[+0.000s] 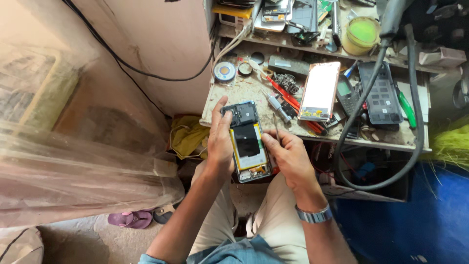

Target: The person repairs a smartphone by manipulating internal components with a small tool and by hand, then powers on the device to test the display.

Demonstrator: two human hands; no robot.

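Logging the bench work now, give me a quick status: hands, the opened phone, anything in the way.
Left hand grips opened phone by its side. Right hand holds thin tweezers at phone's edge. Nothing between hands and phone.

Opened phone [248, 142], back cover off, black battery and yellow-edged frame exposed, lengthwise, camera end toward bench.

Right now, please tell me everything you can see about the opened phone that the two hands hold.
The opened phone has no back cover, so its inside shows: a dark camera part at the top, a black battery with yellow edges in the middle, and a small board at the bottom. It lies face down, nearly upright in the picture, above the lap. The left hand grips its left side; the right hand, holding thin tweezers, touches its right edge.
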